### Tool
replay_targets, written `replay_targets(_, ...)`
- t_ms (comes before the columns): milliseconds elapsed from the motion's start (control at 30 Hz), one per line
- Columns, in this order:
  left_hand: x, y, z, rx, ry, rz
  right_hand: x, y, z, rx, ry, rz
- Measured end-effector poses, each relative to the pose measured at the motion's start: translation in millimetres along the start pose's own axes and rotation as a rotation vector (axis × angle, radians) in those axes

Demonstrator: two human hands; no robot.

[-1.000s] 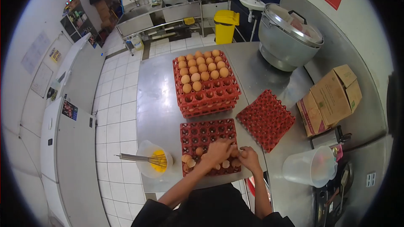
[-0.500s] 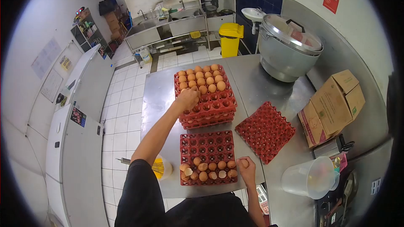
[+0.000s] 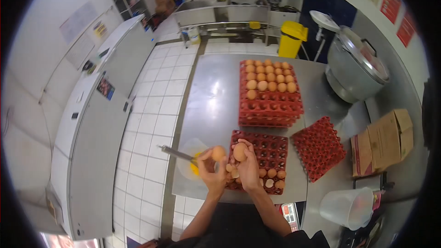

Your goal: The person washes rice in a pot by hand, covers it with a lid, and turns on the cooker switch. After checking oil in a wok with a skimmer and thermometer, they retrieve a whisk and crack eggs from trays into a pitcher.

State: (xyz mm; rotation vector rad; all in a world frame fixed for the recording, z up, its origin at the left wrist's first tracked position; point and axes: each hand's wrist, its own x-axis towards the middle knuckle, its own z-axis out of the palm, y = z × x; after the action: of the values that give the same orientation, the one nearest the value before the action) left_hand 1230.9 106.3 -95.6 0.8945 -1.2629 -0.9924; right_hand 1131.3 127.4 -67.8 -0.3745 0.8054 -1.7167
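My left hand (image 3: 212,171) grips a brown egg (image 3: 218,153) between thumb and fingers. Close beside it, my right hand (image 3: 248,169) is closed around another egg (image 3: 240,152). Both eggs are held up side by side, over the left edge of a red egg tray (image 3: 271,149). Eggs and broken shells (image 3: 269,183) sit in the near rows of that tray, partly hidden by my hands. Left of my hands stands a translucent container (image 3: 186,167) with yellow liquid and a whisk (image 3: 177,153) leaning out. Beyond, stacked red trays (image 3: 271,107) carry several rows of whole eggs (image 3: 262,77).
An upturned red tray (image 3: 319,149) lies to the right on the steel table (image 3: 206,92). A large lidded pot (image 3: 351,66), a cardboard box (image 3: 383,142) and a clear plastic bucket (image 3: 347,206) stand along the right side. White chest freezers (image 3: 98,156) line the left wall.
My left hand has come back from the stacked trays with an egg. My right hand has moved in from the near tray's right side with its egg. The camera view has shifted.
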Motion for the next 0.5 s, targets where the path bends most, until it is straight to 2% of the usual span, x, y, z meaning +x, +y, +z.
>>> replay_targets(100,-1,-12,-37,0.006,0.159,-0.017,2,36,10,-0.015,-0.085,0.084)
replay_targets(200,0,-3,-57,-0.037,0.172,-0.026,-2,66,26,-0.041,-0.093,0.165)
replay_targets(267,0,-7,-71,-0.024,0.131,-0.139,-5,79,34,-0.095,-0.054,0.127)
replay_targets(333,-1,-9,-80,-0.052,0.16,-0.134,-8,83,37,-0.093,-0.068,0.148)
replay_targets(400,7,-10,-89,-0.111,0.306,-0.134,-6,87,45,-0.068,-0.092,0.166)
replay_targets(433,9,-10,-92,-0.115,0.305,-0.138,-6,92,51,-0.112,-0.047,0.148)
replay_targets(500,10,-7,-97,-0.104,0.115,-0.199,-8,96,52,-0.161,0.002,0.142)
